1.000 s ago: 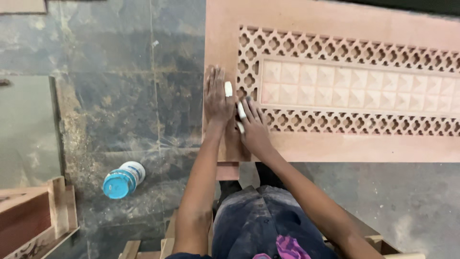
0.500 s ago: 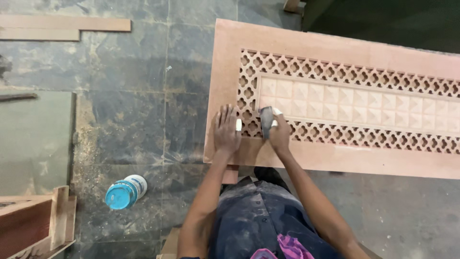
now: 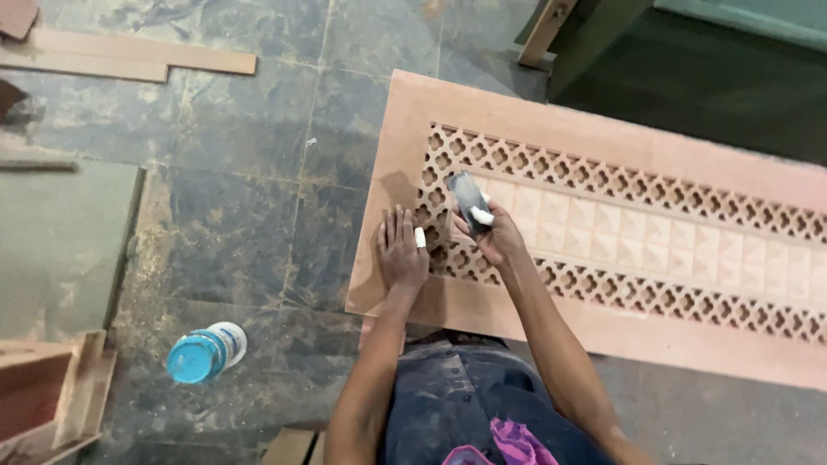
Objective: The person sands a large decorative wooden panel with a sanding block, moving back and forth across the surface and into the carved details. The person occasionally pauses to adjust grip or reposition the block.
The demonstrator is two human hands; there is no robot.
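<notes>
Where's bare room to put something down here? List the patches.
Bare floor tiles between the carved panel and the wood strips. Also the panel's plain border. Crowded around both hands and near the blue-capped bottle.

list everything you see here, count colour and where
carved wooden lattice panel: 1, pinkish brown, lying flat at centre and right
folded grey sandpaper piece: 1, grey, in the right hand over the panel's left end
plastic bottle with blue cap: 1, white and blue, lying on the floor lower left
long wooden strips: 2, light brown, floor upper left
stone tile floor: dark grey, dusty
left hand: 1, flat on the panel, white tape on one finger
right hand: 1, gripping the sandpaper, taped finger
</notes>
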